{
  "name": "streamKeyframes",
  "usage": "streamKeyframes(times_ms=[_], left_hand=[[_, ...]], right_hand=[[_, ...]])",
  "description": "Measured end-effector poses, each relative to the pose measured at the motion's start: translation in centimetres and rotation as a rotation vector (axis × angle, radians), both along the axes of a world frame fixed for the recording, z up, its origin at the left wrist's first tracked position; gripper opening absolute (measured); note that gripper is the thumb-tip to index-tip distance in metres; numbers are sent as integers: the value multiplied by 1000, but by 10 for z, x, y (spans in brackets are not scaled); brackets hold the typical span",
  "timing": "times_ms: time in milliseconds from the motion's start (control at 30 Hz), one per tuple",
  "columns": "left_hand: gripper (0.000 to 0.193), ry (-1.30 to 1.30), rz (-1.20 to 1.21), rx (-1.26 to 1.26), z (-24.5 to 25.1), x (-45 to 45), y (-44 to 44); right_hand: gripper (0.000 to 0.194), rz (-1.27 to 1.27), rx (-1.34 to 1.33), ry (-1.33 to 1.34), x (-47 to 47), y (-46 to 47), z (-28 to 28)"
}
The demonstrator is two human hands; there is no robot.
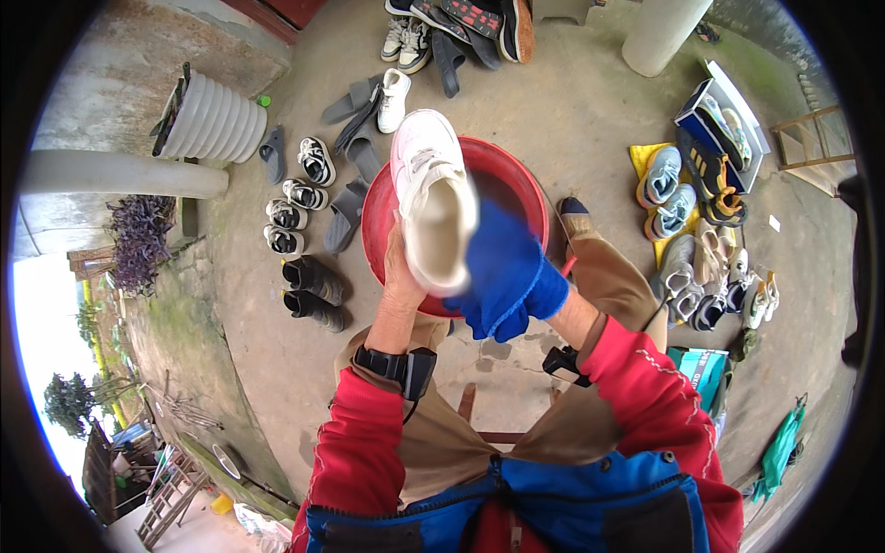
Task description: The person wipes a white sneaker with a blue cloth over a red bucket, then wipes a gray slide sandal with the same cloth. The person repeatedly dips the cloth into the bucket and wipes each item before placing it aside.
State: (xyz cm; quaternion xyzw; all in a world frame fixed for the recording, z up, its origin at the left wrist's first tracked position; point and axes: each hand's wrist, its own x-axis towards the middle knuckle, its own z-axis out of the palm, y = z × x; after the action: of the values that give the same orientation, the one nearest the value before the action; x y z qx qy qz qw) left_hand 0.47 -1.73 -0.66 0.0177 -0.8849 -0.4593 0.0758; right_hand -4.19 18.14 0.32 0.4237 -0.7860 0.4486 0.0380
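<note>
A white sneaker [434, 200] with a pinkish toe points away from me above a red plastic basin [377, 238]. My left hand [403, 266] grips it along the left side near the heel. Against the shoe's right side rests a blue cloth [503, 266], which my right hand [563, 307] holds; the cloth covers most of that hand and its fingers are hidden. The cloth's upper part is blurred. Dark water [494, 186] seems to lie inside the basin, partly behind the shoe.
Small sneakers [285, 214], dark boots [312, 273] and grey slippers [343, 218] stand left of the basin. Another white shoe [394, 100] is beyond it. At right are blue-grey sneakers [667, 183] on a yellow cloth, a shoebox [753, 135] and several more shoes [705, 263]. A pillar [657, 41] rises at the back.
</note>
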Motion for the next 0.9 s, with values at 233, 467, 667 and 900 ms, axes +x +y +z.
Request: streamKeyframes(times_ms=[233, 467, 667, 900], left_hand=[[51, -29, 255, 683, 16, -21, 13], [12, 285, 83, -211, 102, -19, 8], [26, 192, -250, -816, 134, -30, 13], [13, 270, -326, -964, 115, -31, 10]], right_hand=[[52, -102, 75, -164, 3, 0, 13], [48, -62, -145, -625, 9, 2, 20], [24, 32, 129, -248, 2, 4, 30], [11, 36, 90, -20, 9, 6, 18]])
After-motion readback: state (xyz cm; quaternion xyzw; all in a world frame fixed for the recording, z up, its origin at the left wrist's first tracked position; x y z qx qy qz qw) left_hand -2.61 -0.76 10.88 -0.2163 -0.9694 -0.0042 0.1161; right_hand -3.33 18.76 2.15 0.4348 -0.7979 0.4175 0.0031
